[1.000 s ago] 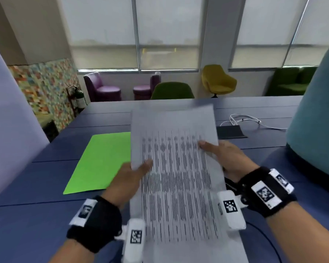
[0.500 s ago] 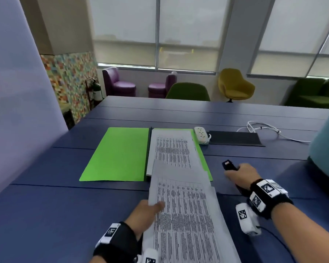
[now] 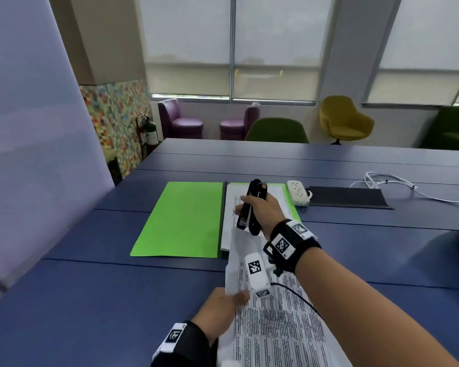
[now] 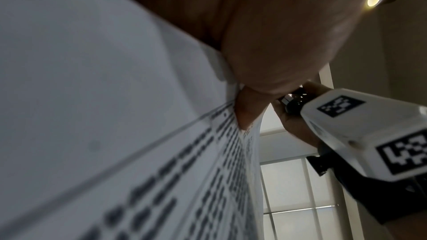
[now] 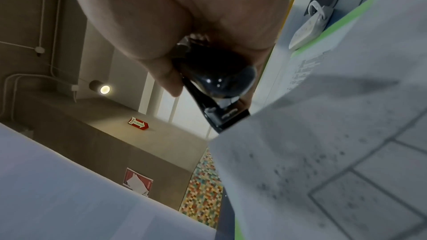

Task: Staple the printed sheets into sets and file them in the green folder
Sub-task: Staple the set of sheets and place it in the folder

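At the centre of the head frame, a black stapler (image 3: 251,207) was gripped by the right hand (image 3: 263,207), fingers curled round it. Lower down, printed sheets (image 3: 273,329) were pinched by the left hand (image 3: 220,308). Behind, the green folder (image 3: 180,218) lay open.

Our right hand (image 3: 260,207) wraps a black stapler (image 3: 251,207), its mouth pointing down at the far corner of the printed sheets (image 3: 273,327). Nearer to us than that grip, our left hand (image 3: 220,305) pinches the sheets' left edge. Beyond and left of the stapler grip, the open green folder (image 3: 180,221) lies on the blue table (image 3: 90,300), with more printed pages (image 3: 229,229) on its right half, under the grip.
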Available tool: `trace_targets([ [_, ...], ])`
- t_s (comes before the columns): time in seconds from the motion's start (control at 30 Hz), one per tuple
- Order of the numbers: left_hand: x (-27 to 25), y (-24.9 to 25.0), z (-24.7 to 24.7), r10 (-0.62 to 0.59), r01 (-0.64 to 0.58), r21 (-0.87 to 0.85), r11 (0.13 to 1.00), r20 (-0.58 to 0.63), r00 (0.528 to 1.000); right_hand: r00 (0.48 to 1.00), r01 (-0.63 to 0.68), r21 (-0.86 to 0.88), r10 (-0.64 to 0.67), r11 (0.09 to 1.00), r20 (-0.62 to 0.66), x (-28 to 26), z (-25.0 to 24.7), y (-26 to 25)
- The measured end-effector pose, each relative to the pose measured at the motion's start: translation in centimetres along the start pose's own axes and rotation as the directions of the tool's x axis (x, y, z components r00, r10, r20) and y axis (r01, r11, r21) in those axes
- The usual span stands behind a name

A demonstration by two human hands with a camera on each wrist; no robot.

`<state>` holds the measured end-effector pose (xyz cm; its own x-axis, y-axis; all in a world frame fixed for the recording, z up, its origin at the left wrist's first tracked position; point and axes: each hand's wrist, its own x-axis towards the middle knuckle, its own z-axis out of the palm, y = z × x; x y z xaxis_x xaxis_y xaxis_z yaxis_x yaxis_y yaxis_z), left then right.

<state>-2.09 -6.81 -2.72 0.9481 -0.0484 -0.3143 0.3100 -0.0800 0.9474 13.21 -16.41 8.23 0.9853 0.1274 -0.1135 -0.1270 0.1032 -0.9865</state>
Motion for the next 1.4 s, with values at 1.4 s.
trace_targets([
  [1.4,1.7,-2.3,-0.2,0.020,-0.020,0.079,0.997,0.004,1.000,0.989,0.131,-0.278,-0.105,0.952,0.105,-0.7,2.6,2.1],
])
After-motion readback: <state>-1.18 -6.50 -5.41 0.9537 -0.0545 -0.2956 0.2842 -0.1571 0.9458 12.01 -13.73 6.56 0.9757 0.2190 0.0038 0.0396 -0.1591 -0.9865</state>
